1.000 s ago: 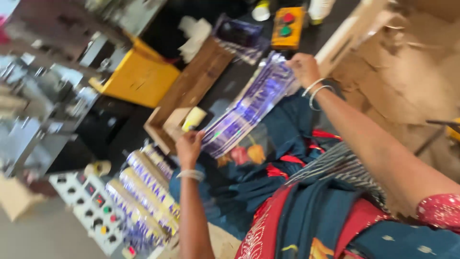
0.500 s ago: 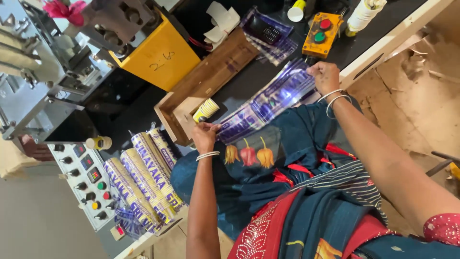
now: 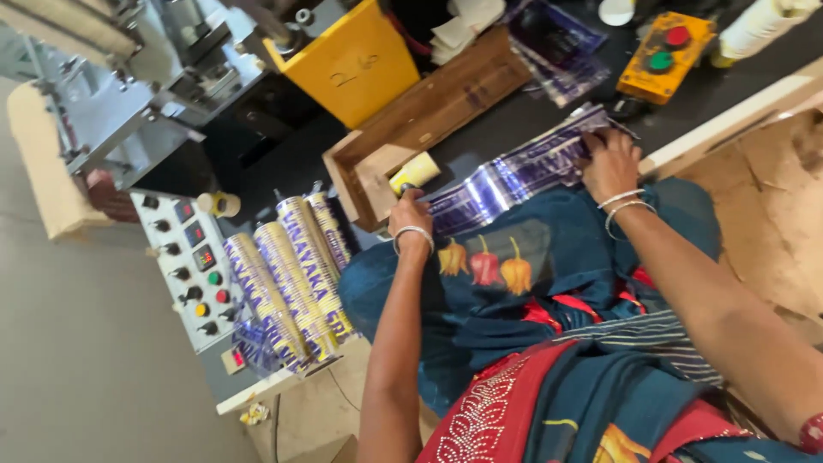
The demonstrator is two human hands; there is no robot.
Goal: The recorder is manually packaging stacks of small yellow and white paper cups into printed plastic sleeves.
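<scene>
Here the left hand [image 3: 410, 212] is closed around the dark handle of a small yellow roller [image 3: 416, 171], whose head lies just inside the open end of a shallow wooden tray [image 3: 446, 103]. The right hand [image 3: 609, 163] rests palm down, fingers curled, pressing the far end of a long shiny plastic sleeve printed in blue and purple [image 3: 514, 176]; whether the fingers pinch the sleeve cannot be told. The sleeve lies flat across a dark work table [image 3: 514, 129], stretched between the two hands, its near edge touching the dark blue cloth [image 3: 549, 257] over the person's lap. Both wrists carry metal bangles. Left of the left hand, three stacks of printed paper cups [image 3: 291, 274] lie side by side, next to a grey control panel with knobs and coloured buttons [image 3: 193, 266]. Beyond the right hand sits a yellow push-button box [image 3: 664, 53]; beyond the tray stands a yellow bin [image 3: 356, 64].
</scene>
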